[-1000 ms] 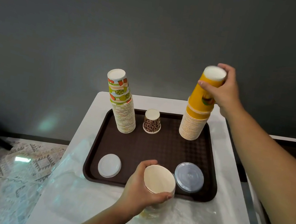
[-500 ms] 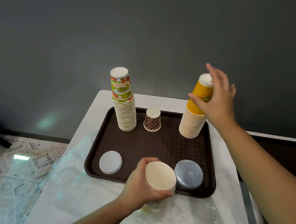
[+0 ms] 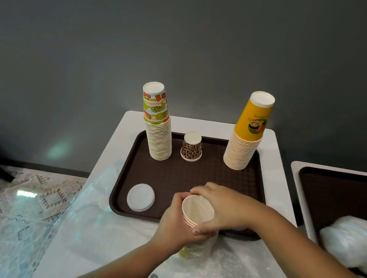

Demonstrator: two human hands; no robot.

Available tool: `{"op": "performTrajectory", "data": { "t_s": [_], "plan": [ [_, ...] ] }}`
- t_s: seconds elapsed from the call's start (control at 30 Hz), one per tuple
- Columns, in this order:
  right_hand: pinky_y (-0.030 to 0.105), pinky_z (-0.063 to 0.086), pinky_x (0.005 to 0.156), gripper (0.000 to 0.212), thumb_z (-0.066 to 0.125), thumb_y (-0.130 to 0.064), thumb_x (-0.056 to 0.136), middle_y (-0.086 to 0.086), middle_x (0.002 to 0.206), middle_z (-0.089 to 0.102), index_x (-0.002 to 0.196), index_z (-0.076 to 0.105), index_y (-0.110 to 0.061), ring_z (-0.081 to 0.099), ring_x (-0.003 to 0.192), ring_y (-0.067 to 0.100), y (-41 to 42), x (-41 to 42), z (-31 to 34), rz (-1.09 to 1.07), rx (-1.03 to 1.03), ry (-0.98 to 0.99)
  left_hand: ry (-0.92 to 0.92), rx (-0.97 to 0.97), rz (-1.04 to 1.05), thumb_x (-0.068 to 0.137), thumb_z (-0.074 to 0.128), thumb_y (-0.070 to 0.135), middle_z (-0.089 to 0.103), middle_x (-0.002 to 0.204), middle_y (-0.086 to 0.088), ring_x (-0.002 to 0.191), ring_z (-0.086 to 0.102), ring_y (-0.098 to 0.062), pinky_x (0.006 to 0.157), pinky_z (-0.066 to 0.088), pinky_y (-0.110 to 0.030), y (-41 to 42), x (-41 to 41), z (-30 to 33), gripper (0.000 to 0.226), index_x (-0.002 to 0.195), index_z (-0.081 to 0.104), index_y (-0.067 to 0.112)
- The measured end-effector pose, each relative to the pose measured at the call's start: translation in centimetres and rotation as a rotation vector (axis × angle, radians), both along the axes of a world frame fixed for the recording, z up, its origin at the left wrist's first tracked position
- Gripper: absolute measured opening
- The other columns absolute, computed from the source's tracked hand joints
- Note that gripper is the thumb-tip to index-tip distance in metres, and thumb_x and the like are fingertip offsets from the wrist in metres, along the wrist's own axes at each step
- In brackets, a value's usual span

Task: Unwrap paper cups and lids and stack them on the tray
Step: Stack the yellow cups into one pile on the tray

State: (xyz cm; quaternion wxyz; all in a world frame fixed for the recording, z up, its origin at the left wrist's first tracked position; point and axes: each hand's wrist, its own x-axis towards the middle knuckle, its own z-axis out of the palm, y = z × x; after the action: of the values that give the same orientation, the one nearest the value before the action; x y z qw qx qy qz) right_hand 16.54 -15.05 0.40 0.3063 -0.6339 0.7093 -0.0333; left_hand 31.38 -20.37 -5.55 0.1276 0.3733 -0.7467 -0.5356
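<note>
Crinkled clear plastic wrap lies on the white table just below both hands, and part of it still sleeves the lower end of a short nested stack of yellow cups. The left hand curls round that stack from its left side, mouth tilted up toward the camera. The right hand closes over the stack's far and right side, its thumb pinching the rim of the uppermost cups near the left hand's fingers.

Left of the left hand, a white lid lies flat on the brown tray. Well beyond the hands, at the tray's far edge, stand three upside-down groups: a tall fruit-print cup stack on the left, a small leopard-print cup in the middle, and a tall yellow cup stack on the right. Off to the right of the right forearm, a bundle of white wrapped lids sits on a second brown tray.
</note>
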Motion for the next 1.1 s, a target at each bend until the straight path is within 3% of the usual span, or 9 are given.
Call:
{"op": "performTrajectory", "data": {
  "t_s": [0.17,0.37,0.47,0.63,0.77,0.83,0.97,1.1],
  "plan": [
    [0.029,0.043,0.095,0.083,0.073,-0.049,0.072,-0.003,0.128,0.043,0.141,0.031,-0.03,0.048,0.116,0.014,-0.1,0.1,0.5,-0.009,-0.024,0.023,-0.011,0.013,0.0,0.036,0.074,0.057,0.063,0.105,0.009,0.096,0.062,-0.003,0.077,0.052,-0.021,0.2,0.0,-0.1,0.093,0.116,0.04,0.026],
    [0.032,0.047,0.093,0.072,0.071,-0.034,0.078,-0.003,0.123,0.04,0.137,0.03,-0.043,0.045,0.113,0.016,0.0,-3.4,4.3,-0.012,0.016,-0.052,0.001,0.015,-0.013,0.051,0.09,0.038,0.057,0.112,0.01,0.098,0.059,-0.005,0.077,0.052,-0.021,-0.1,0.1,-0.2,0.081,0.114,0.039,0.029],
    [0.033,0.05,0.09,0.071,0.076,-0.028,0.075,-0.001,0.128,0.039,0.13,0.033,-0.039,0.044,0.114,0.019,0.4,-5.7,4.6,0.013,0.102,-0.045,0.004,-0.011,-0.016,0.044,0.084,0.048,0.055,0.113,0.01,0.098,0.058,-0.004,0.076,0.052,-0.021,0.0,0.0,-0.1,0.086,0.114,0.039,0.03],
    [0.034,0.046,0.092,0.081,0.084,-0.029,0.066,-0.002,0.126,0.042,0.13,0.035,-0.032,0.046,0.115,0.019,0.4,-5.5,1.6,0.067,0.158,0.118,-0.002,-0.003,0.012,0.044,0.082,0.046,0.053,0.107,0.016,0.099,0.057,-0.005,0.076,0.05,-0.02,0.1,-0.3,-0.4,0.086,0.115,0.038,0.029],
    [0.026,0.042,0.085,0.08,0.086,-0.032,0.063,-0.009,0.123,0.046,0.128,0.039,-0.033,0.047,0.112,0.013,-0.2,-5.5,0.7,-0.035,-0.012,0.028,0.016,-0.009,0.01,0.039,0.08,0.055,0.056,0.112,0.015,0.104,0.057,-0.005,0.085,0.05,-0.023,0.1,-0.3,-1.0,0.093,0.119,0.04,0.029],
    [0.024,0.038,0.085,0.082,0.087,-0.033,0.063,-0.011,0.123,0.044,0.13,0.039,-0.031,0.045,0.111,0.01,-0.9,-6.4,1.9,-0.178,-0.202,-0.069,0.034,0.002,0.009,0.039,0.079,0.055,0.057,0.115,0.015,0.106,0.055,-0.003,0.086,0.048,-0.02,0.1,-0.1,-1.1,0.086,0.112,0.042,0.03],
    [0.03,0.041,0.09,0.083,0.085,-0.027,0.064,-0.004,0.126,0.048,0.134,0.039,-0.024,0.047,0.111,0.012,-2.8,-9.3,5.5,-0.596,-0.704,-0.258,0.053,0.0,-0.002,0.04,0.08,0.053,0.055,0.115,0.018,0.104,0.052,0.006,0.081,0.044,-0.01,0.1,0.0,-1.1,0.08,0.107,0.041,0.032],
    [0.036,0.045,0.093,0.081,0.08,-0.027,0.073,-0.003,0.129,0.049,0.139,0.032,-0.023,0.048,0.11,0.014,-5.1,-12.4,6.4,-0.852,-0.843,-0.407,0.052,-0.008,0.003,0.041,0.081,0.051,0.057,0.114,0.017,0.103,0.054,0.002,0.083,0.045,-0.014,-0.1,-0.1,-1.4,0.079,0.106,0.041,0.035]
  ]
}}
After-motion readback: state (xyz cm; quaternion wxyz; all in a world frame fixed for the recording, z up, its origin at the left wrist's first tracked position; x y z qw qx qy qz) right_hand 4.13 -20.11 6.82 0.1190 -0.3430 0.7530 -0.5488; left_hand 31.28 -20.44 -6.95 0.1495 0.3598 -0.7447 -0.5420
